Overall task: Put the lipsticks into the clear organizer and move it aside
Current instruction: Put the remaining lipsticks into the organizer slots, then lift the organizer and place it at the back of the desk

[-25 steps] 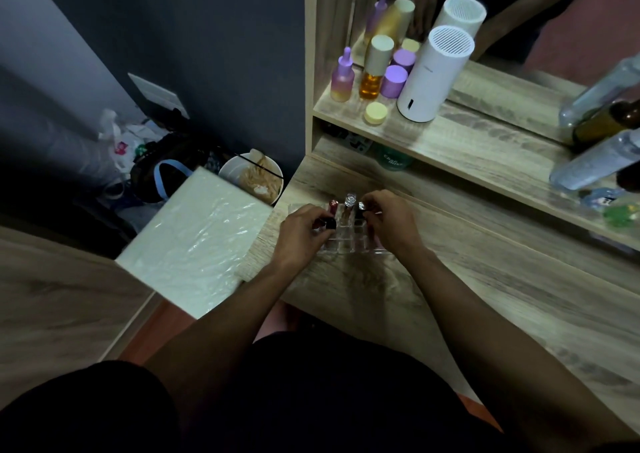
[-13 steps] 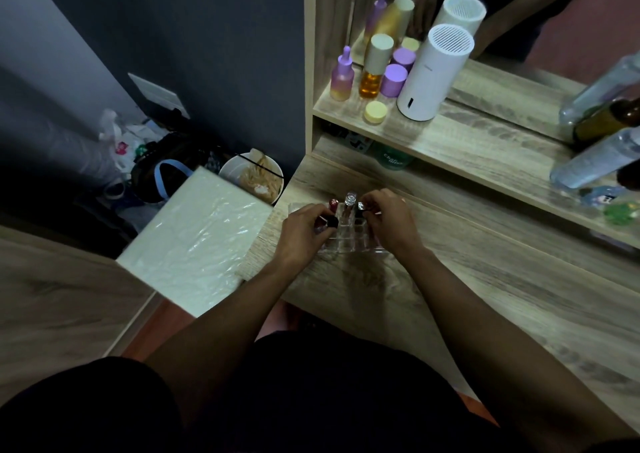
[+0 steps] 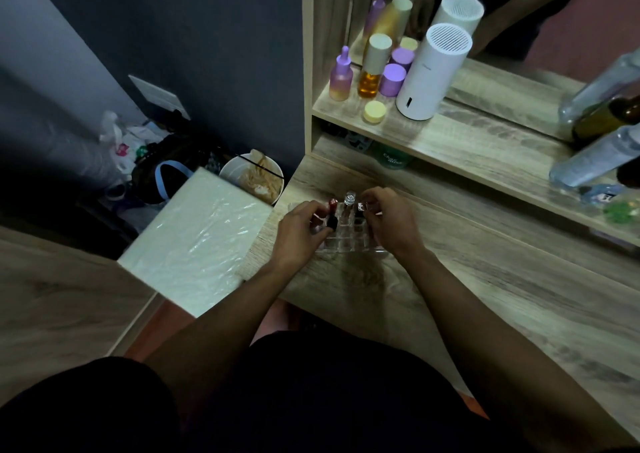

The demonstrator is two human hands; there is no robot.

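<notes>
Pinching lipsticks [image 3: 332, 211] at the clear organizer [image 3: 349, 241], both the left hand [image 3: 299, 232] and right hand [image 3: 389, 220] risked tipping it toward twelve o'clock.

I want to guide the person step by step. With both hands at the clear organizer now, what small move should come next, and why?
Probably seat the lipstick under the right hand fully into its slot. Three lipsticks already stand along the far row of the clear organizer, and the left hand grips its left side, so sliding it aside can follow.
</notes>
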